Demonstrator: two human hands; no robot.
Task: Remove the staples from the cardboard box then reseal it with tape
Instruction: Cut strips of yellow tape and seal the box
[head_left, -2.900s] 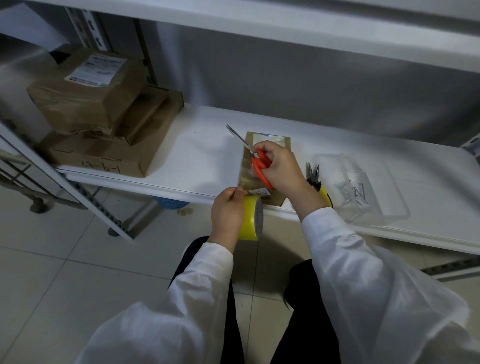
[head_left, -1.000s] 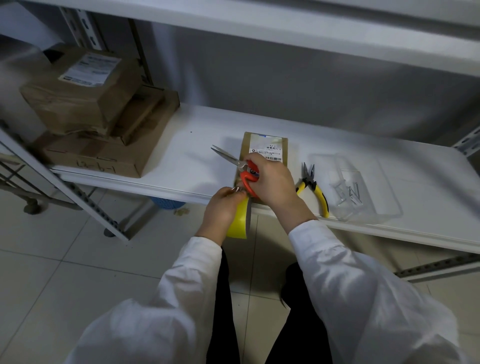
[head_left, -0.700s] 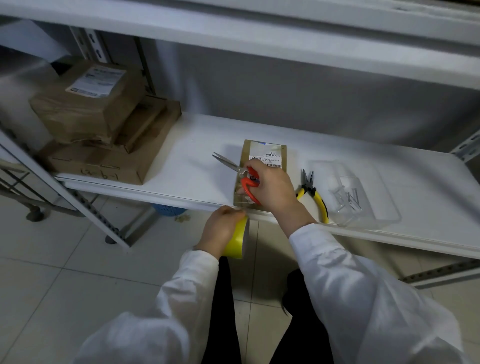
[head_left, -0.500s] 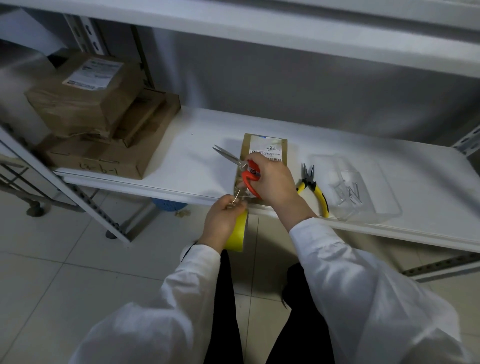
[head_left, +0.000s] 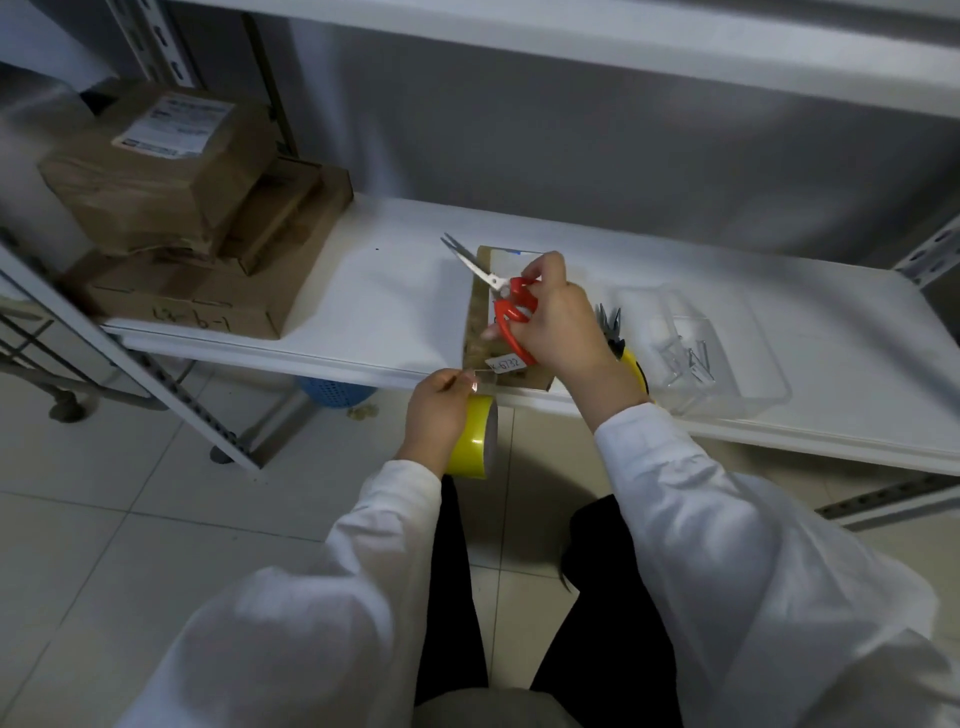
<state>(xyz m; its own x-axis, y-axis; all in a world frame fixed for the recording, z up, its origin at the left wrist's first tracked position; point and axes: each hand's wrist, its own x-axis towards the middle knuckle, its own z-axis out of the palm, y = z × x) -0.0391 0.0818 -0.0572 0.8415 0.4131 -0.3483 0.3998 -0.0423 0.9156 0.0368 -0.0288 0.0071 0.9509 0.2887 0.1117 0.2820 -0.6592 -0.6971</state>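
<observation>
Tape roll (head_left: 475, 439) is gripped in the left hand (head_left: 439, 410) at 6 o'clock of the cardboard box (head_left: 478, 325). Scissors (head_left: 511, 310) are clasped in the right hand (head_left: 560, 325) and pointed toward 10 o'clock.

I see left hand (head_left: 439, 410) gripping the yellow tape roll (head_left: 475, 439) just below the shelf (head_left: 374, 301) edge, fingertips pinching what looks like a clear strip end. Right hand (head_left: 558, 325), up and right of it, holds red scissors (head_left: 506, 306), blades slightly parted, pointing up-left, over the small cardboard box (head_left: 478, 322). Pliers (head_left: 613, 327) sit just right of that hand, clear tray (head_left: 753, 364) further right.
</observation>
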